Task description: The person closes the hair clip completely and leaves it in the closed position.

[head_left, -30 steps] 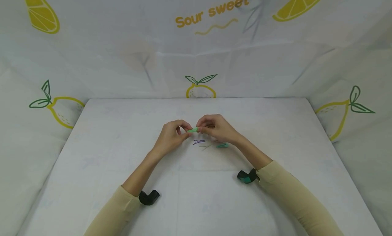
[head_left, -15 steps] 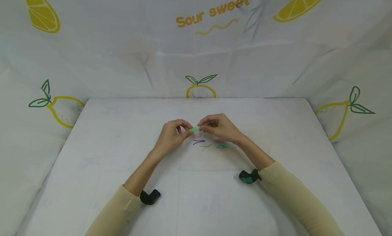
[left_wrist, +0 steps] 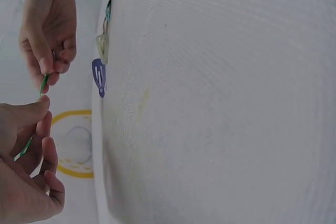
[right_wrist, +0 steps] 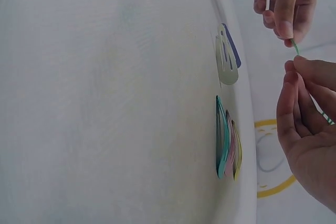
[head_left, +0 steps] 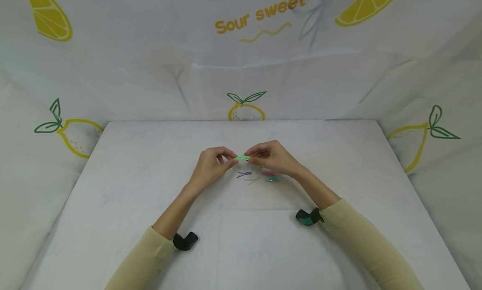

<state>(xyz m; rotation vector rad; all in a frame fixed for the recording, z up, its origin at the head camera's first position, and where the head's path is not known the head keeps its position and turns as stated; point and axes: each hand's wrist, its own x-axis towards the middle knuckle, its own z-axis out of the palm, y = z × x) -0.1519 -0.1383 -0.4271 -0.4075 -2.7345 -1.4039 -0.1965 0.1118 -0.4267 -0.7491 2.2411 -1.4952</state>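
A light green snap hair clip (head_left: pixel 242 157) is held level above the white table by both hands. My left hand (head_left: pixel 211 166) pinches its left end between thumb and fingers; my right hand (head_left: pixel 274 158) pinches the right end. Fingers cover both ends. Below them lie a purple hair clip (head_left: pixel 244 174) and a cream one (head_left: pixel 252 180), each with its two arms spread apart. Under the right hand, a teal clip (right_wrist: pixel 223 140), a pink clip (right_wrist: pixel 230 150) and a yellow clip (right_wrist: pixel 238 153) sit close together in the right wrist view.
The white table (head_left: pixel 150 156) meets a hanging white cloth printed with lemons (head_left: pixel 246 112) at its back edge. Cloth also hangs on both sides. A black wrist camera (head_left: pixel 185 241) is on the left wrist and another dark camera (head_left: pixel 308 217) on the right.
My right hand has shifted slightly right, and the green clip has moved a little right and shows more between the fingers. The yellow and pink clips have come into view beneath it.
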